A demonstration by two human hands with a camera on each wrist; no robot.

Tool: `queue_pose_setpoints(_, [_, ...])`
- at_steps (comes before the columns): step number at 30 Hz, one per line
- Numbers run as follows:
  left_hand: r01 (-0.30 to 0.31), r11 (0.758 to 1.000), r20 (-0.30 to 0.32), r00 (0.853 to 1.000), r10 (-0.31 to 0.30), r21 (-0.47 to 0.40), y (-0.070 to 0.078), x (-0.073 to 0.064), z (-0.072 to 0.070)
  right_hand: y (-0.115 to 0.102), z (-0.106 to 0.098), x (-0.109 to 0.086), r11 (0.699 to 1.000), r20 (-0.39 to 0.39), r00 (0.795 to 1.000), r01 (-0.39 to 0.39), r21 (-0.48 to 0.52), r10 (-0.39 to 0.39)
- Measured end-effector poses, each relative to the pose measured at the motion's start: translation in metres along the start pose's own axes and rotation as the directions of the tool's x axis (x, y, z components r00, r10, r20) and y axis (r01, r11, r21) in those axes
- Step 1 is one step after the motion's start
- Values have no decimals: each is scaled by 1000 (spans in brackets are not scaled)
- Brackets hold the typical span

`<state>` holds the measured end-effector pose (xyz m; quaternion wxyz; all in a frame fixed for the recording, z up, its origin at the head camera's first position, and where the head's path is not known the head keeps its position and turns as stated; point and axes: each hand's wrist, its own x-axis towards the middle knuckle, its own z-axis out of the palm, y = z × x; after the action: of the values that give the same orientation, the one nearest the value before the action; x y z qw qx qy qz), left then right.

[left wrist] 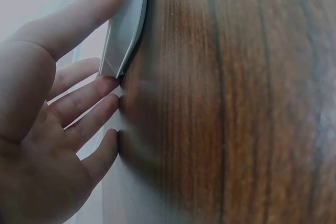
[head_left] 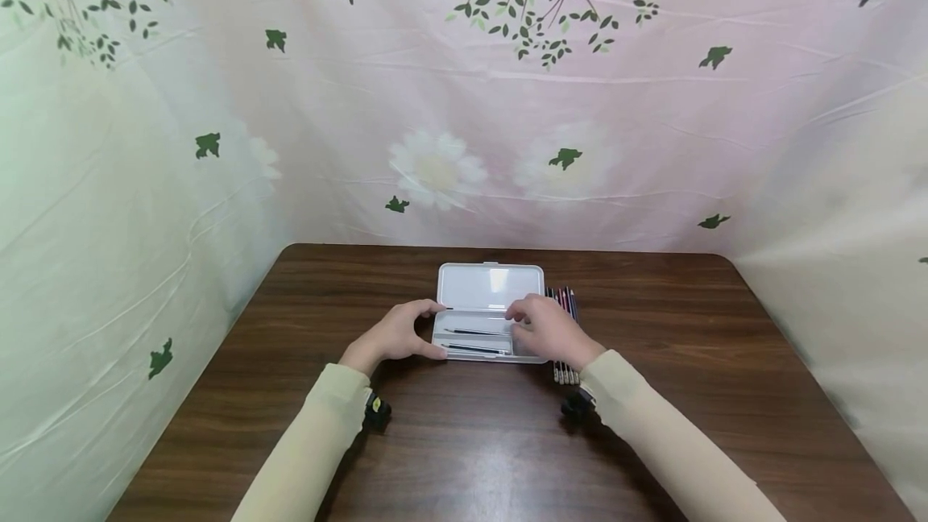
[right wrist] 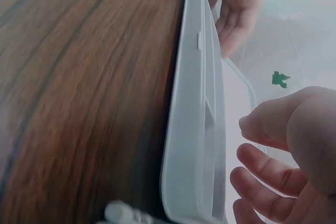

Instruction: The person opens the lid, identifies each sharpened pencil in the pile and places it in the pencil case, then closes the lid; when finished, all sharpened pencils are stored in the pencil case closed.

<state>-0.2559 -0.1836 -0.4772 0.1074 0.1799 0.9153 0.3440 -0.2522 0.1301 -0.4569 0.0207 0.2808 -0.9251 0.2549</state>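
A white pencil case (head_left: 490, 287) lies with its lid raised back on the brown table. Inside its left part are a thin dark pencil (head_left: 474, 333) and, nearer the front, another slim pencil-like item (head_left: 474, 350). My left hand (head_left: 395, 335) holds the case at its left end; the thumb lies along the front wall and the fingers reach round the end, as the left wrist view shows. Over the right part of the case is my right hand (head_left: 551, 330), its fingers loosely bent. In the right wrist view nothing shows between that thumb and fingers.
A row of several pencils (head_left: 566, 374) lies just right of the case, partly hidden under my right hand and wrist. One white pencil end (right wrist: 118, 213) shows in the right wrist view. Patterned cloth (head_left: 464, 159) hangs behind the table (head_left: 471, 441) and on both sides.
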Motion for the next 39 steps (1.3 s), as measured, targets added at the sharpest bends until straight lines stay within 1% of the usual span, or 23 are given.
queue_pose_setpoints(7, [2,1000,0,1000,-2,-8,2,0,-2,11,-12,-14,1000,-42,999,-17,-11,17])
queue_pose_setpoints(11, [10,1000,4,1000,-10,0,3,0,-2,24,-17,-22,1000,-68,997,-22,-14,21])
queue_pose_setpoints(15, [4,1000,1,1000,-4,0,4,-1,-3,35,-23,-31,1000,-106,994,-16,-7,15])
queue_pose_setpoints(21, [3,1000,-1,1000,-3,0,4,-2,-3,49,-32,-45,999,-131,990,-50,3,50])
queue_pose_setpoints(30, [-2,1000,-5,1000,2,-1,4,-2,-2,66,-36,-58,994,-115,987,-110,-5,109])
queue_pose_setpoints(33, [-1,1000,-5,1000,1,-1,5,-2,-2,70,-36,-63,992,-99,987,-127,-5,126])
queue_pose_setpoints(39, [1,1000,0,1000,-1,2,5,-1,-1,74,-36,-70,983,-61,981,-186,8,186])
